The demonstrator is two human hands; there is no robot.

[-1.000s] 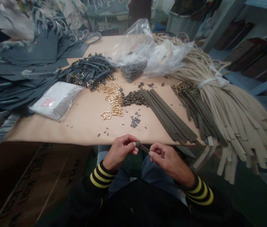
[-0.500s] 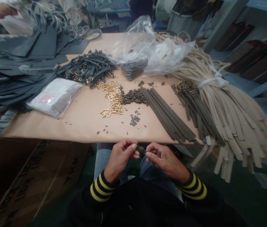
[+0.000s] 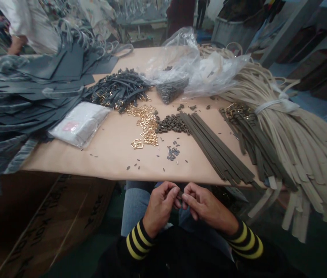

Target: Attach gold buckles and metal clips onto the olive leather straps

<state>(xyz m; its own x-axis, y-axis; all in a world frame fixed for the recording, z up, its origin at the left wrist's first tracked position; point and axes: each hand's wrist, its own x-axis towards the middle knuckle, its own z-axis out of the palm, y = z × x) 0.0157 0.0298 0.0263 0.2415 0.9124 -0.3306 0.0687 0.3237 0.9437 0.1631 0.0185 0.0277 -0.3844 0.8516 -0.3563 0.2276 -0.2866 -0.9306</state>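
Observation:
My left hand (image 3: 163, 204) and my right hand (image 3: 206, 204) meet just below the table's front edge, above my lap. Both are closed in a pinch, fingertips almost touching. Between them is a short dark strap (image 3: 181, 192), nearly all covered by the fingers. On the table in front of them lie a small heap of tiny dark metal pieces (image 3: 173, 153), a pile of gold rectangular buckles (image 3: 149, 129) and a pile of dark strap loops (image 3: 172, 124). Long dark olive straps (image 3: 217, 148) lie in a row to the right.
Grey panels and straps (image 3: 30, 92) are stacked at the left, beside a plastic-wrapped white packet (image 3: 79, 123). Finished-looking dark straps (image 3: 120, 88) and a clear plastic bag (image 3: 177, 58) lie farther back. Beige straps (image 3: 293, 131) overhang the right edge. A co-worker's sleeve (image 3: 33, 23) shows at far left.
My hands have drawn closer together, and the dark strap that showed between them is now mostly hidden by fingers. The whole view has shifted slightly.

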